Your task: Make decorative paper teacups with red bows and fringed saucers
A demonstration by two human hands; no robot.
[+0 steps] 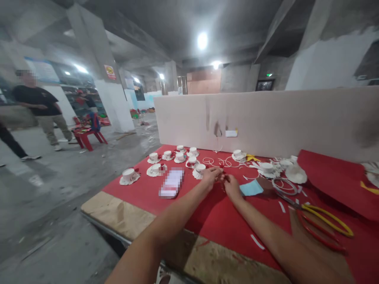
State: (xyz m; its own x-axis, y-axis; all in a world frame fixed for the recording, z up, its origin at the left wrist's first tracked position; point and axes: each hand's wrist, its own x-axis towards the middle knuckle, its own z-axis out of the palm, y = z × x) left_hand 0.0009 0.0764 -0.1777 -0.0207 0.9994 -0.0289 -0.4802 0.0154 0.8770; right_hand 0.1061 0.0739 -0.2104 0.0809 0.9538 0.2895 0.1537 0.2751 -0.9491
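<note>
Both my arms reach out over a table covered in red cloth (225, 221). My left hand (211, 176) and my right hand (231, 185) meet in the middle of it, fingers pinched together on a small red and white piece that I cannot make out. Just beyond the left hand stand several small white hat-shaped pieces with red trim (156, 169). A light blue paper (251, 188) lies just right of my right hand.
Large scissors with red and yellow handles (319, 225) lie at the right. White rings and paper strips (227, 161) litter the far side. A tall beige board (266, 118) walls the back. A red stool (89, 136) and a standing person (38, 110) are at left.
</note>
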